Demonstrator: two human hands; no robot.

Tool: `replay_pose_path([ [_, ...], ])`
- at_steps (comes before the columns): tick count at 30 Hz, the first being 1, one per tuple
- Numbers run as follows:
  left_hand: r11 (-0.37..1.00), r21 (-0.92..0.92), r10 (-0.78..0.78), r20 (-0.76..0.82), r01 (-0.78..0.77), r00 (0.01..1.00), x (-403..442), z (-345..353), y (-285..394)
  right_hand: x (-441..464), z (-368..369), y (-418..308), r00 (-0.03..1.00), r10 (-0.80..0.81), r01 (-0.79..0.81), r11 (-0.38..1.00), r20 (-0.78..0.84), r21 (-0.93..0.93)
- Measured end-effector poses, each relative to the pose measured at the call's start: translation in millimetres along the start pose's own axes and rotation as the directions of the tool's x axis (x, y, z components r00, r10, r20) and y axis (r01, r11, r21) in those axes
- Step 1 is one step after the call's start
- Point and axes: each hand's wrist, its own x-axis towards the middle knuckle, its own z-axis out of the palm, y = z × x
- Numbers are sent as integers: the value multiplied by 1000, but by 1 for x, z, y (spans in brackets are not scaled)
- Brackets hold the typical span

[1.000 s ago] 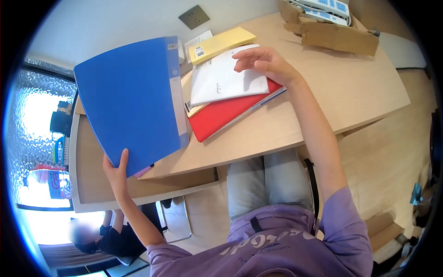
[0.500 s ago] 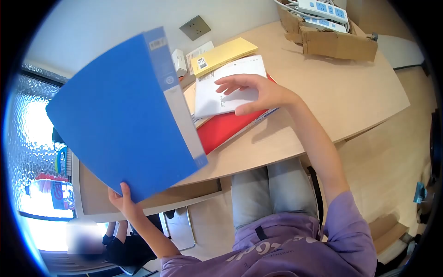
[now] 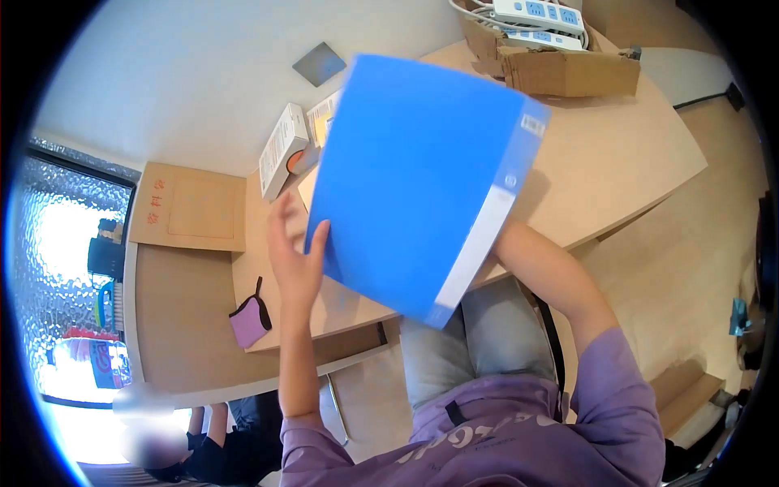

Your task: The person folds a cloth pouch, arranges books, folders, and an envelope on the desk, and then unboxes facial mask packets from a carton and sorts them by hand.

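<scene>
One blue folder (image 3: 414,178) is raised across the bench (image 3: 625,170)'s near edge, left hand (image 3: 297,258) loosely spread at its side, right hand hidden behind, grip untellable, one purple pouch (image 3: 250,323) leftward, open room rightward.

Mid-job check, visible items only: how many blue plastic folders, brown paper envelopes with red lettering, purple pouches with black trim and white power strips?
Blue plastic folder: 1
Brown paper envelope: 1
Purple pouch: 1
White power strips: 2
Total: 5
</scene>
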Motion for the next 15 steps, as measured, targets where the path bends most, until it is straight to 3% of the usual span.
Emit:
replay_pose_path([
  [2,848,424,368,-37,-319,929,0,6,22,-13,0,1,997,11,-11,1000,-72,6],
  [4,821,211,490,218,-531,844,-26,20,60,-26,-4,3,990,17,-12,999,-143,36],
  [6,860,13,415,566,-511,712,-56,33,105,-33,-5,8,982,25,-12,998,-187,68],
  [9,789,195,427,508,-583,748,-76,56,117,-35,-9,11,967,28,-1,994,-252,109],
  [12,886,308,257,297,-346,920,-74,64,80,-32,-10,15,959,18,27,988,-282,155],
  [15,822,355,356,289,-445,889,-83,51,58,-30,-10,19,956,13,48,979,-294,199],
])
